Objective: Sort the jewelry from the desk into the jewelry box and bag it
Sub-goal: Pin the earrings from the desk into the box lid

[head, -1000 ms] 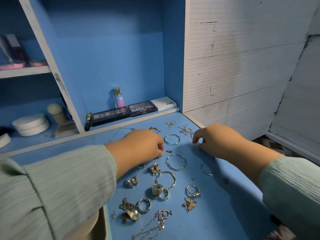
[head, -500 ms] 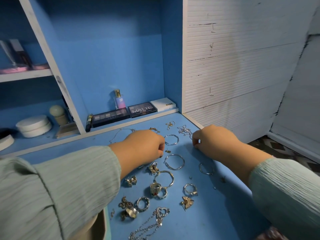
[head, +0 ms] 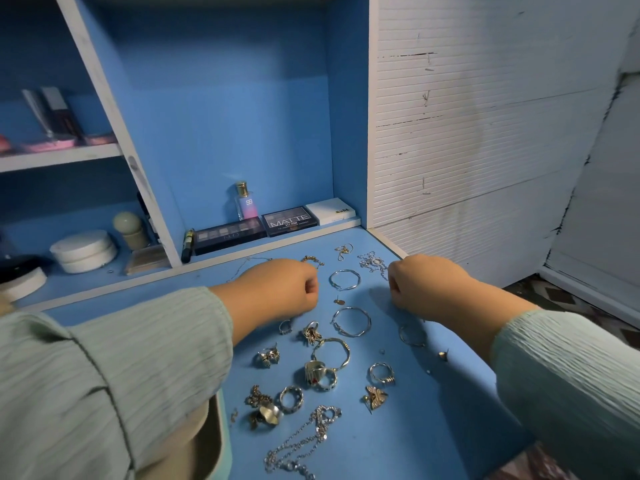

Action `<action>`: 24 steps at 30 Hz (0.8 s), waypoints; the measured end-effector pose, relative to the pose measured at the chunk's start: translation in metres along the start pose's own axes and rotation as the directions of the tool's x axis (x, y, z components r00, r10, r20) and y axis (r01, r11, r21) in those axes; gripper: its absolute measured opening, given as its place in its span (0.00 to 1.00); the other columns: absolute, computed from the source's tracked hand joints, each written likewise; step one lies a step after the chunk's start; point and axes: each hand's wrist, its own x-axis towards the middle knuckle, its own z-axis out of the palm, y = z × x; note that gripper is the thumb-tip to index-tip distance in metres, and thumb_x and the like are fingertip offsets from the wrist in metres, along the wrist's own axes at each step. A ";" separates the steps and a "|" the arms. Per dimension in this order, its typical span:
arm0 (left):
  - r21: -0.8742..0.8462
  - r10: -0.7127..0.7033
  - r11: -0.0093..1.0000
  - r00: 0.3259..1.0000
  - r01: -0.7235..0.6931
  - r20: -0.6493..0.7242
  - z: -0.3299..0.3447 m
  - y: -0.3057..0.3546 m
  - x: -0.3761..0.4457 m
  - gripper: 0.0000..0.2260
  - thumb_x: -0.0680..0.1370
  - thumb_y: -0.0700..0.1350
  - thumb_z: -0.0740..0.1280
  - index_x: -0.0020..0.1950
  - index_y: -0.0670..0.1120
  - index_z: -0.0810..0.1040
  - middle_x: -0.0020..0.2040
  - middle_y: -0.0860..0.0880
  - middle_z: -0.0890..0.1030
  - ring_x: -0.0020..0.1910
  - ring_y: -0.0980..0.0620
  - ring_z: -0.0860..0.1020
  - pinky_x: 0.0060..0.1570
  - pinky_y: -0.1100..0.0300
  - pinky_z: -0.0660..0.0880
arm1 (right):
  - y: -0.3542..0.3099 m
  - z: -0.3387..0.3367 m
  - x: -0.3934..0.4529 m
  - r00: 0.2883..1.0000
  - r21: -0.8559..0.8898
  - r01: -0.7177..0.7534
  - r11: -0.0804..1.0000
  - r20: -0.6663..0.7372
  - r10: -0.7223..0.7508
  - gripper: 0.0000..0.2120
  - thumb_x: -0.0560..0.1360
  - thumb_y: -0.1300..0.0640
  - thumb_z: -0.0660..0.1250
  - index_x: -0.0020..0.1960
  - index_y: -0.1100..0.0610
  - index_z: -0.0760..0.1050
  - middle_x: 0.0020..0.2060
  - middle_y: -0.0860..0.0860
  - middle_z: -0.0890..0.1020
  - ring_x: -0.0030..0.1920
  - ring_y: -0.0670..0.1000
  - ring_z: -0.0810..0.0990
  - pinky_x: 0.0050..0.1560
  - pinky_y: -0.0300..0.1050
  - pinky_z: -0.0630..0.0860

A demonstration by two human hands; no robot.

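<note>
Jewelry lies scattered on the blue desk (head: 433,427): several silver hoops such as one (head: 351,322), rings (head: 320,375), butterfly pieces (head: 375,396) and a long silver chain (head: 301,445) at the front. My left hand (head: 277,289) rests on the desk as a fist left of a hoop (head: 344,279); nothing shows in it. A small stud (head: 337,301) lies just beside it. My right hand (head: 426,282), fingers curled, sits at the tail of a silver chain necklace (head: 372,263); whether it pinches the chain is hidden.
Eyeshadow palettes (head: 290,220), a perfume bottle (head: 246,201) and a white box (head: 330,211) line the back ledge. White jars (head: 85,249) stand on the left shelf. A beige container with a pale teal rim (head: 223,441) shows at the lower left, under my sleeve.
My right hand has slid slightly left toward the silver chain necklace. My left hand has stayed in place as a fist. The jewelry has not shifted.
</note>
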 end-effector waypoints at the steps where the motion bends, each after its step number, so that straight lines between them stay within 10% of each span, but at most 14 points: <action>1: -0.031 -0.012 0.999 1.000 0.012 0.000 -0.002 -0.001 -0.004 0.03 0.78 0.47 0.61 0.47 0.53 0.74 0.44 0.57 0.76 0.46 0.55 0.75 0.41 0.63 0.69 | -0.002 -0.001 -0.002 1.000 0.005 0.006 1.000 0.003 -0.006 0.03 0.76 0.59 0.57 0.45 0.58 0.67 0.33 0.49 0.67 0.32 0.49 0.66 0.27 0.39 0.61; 14: -0.422 -0.173 0.902 0.973 0.094 -0.153 -0.033 -0.003 -0.100 0.02 0.73 0.45 0.65 0.41 0.48 0.75 0.41 0.50 0.82 0.36 0.52 0.76 0.39 0.57 0.75 | -0.066 -0.035 -0.052 0.988 0.279 0.115 0.953 -0.129 -0.081 0.06 0.75 0.56 0.57 0.39 0.55 0.66 0.35 0.49 0.72 0.32 0.48 0.68 0.30 0.40 0.65; 24: -0.600 -0.265 0.792 0.947 0.108 -0.179 -0.027 -0.018 -0.178 0.07 0.75 0.45 0.69 0.38 0.53 0.76 0.38 0.53 0.81 0.42 0.50 0.81 0.46 0.51 0.78 | -0.137 -0.046 -0.104 0.971 0.770 0.166 0.616 -0.019 -0.238 0.10 0.77 0.57 0.56 0.39 0.53 0.72 0.37 0.48 0.80 0.36 0.48 0.76 0.43 0.44 0.76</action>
